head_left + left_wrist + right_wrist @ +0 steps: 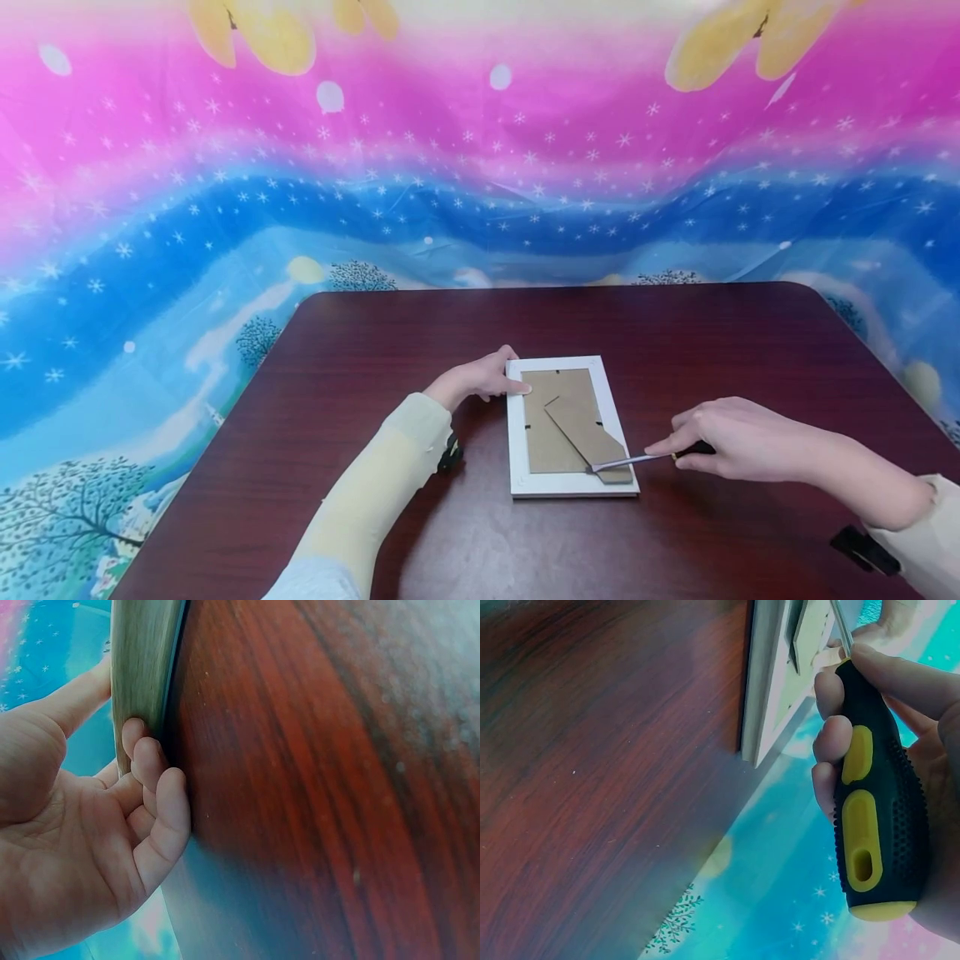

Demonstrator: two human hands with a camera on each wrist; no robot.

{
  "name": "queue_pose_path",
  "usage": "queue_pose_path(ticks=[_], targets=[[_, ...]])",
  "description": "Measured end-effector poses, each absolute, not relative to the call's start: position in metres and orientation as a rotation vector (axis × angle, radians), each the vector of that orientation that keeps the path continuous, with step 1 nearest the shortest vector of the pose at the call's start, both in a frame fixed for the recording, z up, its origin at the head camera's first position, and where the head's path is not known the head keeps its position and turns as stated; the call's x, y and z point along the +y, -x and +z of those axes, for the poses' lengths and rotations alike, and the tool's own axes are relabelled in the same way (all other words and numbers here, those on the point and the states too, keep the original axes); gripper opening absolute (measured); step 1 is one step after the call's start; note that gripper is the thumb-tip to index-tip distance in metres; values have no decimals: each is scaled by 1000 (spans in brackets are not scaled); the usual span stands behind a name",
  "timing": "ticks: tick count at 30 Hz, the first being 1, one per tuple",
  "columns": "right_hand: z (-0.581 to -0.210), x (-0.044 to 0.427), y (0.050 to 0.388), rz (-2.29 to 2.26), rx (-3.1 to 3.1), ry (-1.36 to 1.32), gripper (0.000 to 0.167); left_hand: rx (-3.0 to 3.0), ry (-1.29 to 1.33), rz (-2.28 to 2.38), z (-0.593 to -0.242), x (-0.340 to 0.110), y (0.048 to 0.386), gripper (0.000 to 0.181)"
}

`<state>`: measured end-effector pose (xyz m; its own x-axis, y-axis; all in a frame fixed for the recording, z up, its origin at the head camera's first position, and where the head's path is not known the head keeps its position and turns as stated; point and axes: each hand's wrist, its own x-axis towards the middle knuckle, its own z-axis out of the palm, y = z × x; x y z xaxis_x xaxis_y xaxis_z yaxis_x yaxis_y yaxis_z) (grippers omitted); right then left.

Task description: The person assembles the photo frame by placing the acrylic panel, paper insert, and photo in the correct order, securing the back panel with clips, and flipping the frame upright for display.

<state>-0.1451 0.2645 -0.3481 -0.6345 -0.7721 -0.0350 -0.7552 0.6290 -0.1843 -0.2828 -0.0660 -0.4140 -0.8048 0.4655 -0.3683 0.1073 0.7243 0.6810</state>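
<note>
A white picture frame (519,454) lies face down, its brown backing board (547,383) and easel stand (588,429) showing upward. My left hand (487,375) grips the frame's left side near the far corner, thumb over the top. In the left wrist view the fingers of that hand (112,817) curl beside the frame's edge (142,667). My right hand (738,437) holds a screwdriver (881,802) with a black and yellow handle. Its metal shaft reaches left over the frame, and the tip meets the lower end of the stand.
The dark red-brown table (390,350) extends around the frame on all sides. Behind it hangs a pink and blue cloth (480,175) with snowflakes and trees. A black wrist device (864,550) sits at the right sleeve.
</note>
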Motion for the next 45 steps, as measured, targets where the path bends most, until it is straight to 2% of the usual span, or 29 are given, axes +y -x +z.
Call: queue_pose_path(ticks=[14,31,45], targets=[[-347,264,142,-226,2734,1213,34,2389,-448,910,-414,-67,284,42],[-349,264,143,-258,2763,1305,35,2386,-433,914,-414,-67,282,44],[-351,263,143,-241,2770,1277,33,2387,-429,912,-414,-66,283,43]])
